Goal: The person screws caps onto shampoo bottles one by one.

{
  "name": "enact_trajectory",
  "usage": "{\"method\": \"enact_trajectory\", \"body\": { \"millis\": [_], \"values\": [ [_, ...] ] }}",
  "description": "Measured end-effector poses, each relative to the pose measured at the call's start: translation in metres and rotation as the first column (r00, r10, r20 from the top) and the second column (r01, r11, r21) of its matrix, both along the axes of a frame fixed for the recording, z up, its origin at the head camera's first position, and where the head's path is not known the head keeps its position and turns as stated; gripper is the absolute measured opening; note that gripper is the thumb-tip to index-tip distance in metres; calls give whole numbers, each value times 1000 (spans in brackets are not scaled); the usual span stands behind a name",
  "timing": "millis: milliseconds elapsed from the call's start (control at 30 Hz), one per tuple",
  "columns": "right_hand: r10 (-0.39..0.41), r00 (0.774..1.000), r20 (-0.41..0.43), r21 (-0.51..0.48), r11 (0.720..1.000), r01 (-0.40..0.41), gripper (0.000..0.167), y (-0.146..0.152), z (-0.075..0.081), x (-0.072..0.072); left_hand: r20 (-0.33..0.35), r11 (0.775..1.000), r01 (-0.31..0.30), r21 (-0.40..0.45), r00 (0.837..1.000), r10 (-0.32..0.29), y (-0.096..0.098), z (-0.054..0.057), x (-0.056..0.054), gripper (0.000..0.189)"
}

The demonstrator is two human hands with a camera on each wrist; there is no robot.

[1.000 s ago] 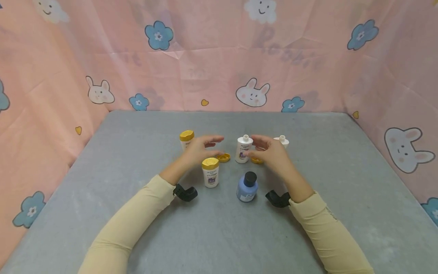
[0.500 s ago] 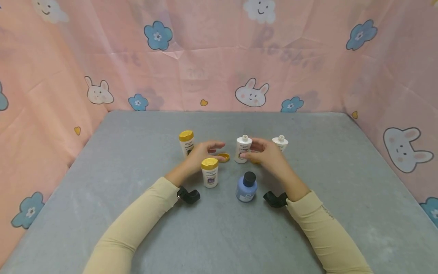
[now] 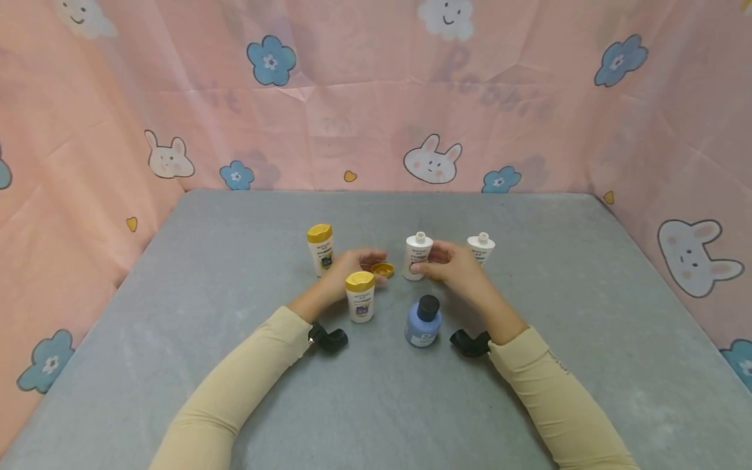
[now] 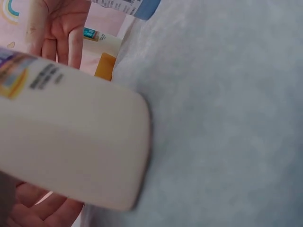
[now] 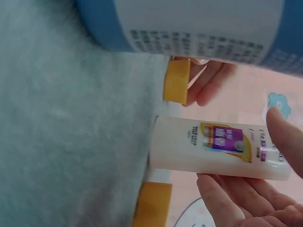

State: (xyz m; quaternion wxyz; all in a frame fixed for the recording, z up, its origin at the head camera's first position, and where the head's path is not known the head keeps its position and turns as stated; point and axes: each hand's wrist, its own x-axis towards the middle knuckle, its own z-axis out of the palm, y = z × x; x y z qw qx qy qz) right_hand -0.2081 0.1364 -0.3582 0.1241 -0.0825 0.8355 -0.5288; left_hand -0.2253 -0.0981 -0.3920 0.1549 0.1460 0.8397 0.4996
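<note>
My right hand (image 3: 461,269) holds an uncapped white bottle (image 3: 416,251), thumb across its front and fingers behind. In the right wrist view this bottle (image 5: 213,146) stands on the table, its purple and yellow label showing. My left hand (image 3: 348,271) is low around a loose gold cap (image 3: 383,269), thumb along the near side and fingers reaching past the far side. That cap (image 5: 177,81) sits on the table with the left fingers (image 5: 215,80) right behind it. A second loose gold cap (image 5: 154,203) lies beside the held bottle, hidden by my right hand in the head view.
A white bottle with a gold cap (image 3: 361,297) stands just before my left hand, another (image 3: 320,248) behind it. A second uncapped white bottle (image 3: 482,247) stands behind my right hand. A blue bottle with a black cap (image 3: 423,321) stands between my forearms on the grey table (image 3: 376,405).
My left hand has moved down and right, from above the loose gold cap to around it. My right hand has lowered slightly, its thumb now farther across the uncapped white bottle.
</note>
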Motion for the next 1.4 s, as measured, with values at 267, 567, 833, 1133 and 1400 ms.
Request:
{"method": "enact_trajectory", "body": {
  "millis": [267,567,833,1133,1400],
  "values": [
    [-53,998,-27,9,999,54,49,-1,-7,-1,-17,1000,-28,-14,999,28,0,-4,-2,50],
    [-93,996,-12,23,995,93,43,-2,-1,-1,-12,997,-71,-27,997,70,-2,6,2,41],
    [-41,998,-49,27,999,43,42,0,28,9,-34,988,-135,71,990,137,-8,45,14,39],
    [-38,995,-97,-43,998,34,42,4,55,26,-73,968,-133,214,986,151,-9,78,32,36],
    [5,988,-154,-71,997,-16,38,5,63,43,-78,965,-66,255,993,88,-11,86,48,33]
  ]
}}
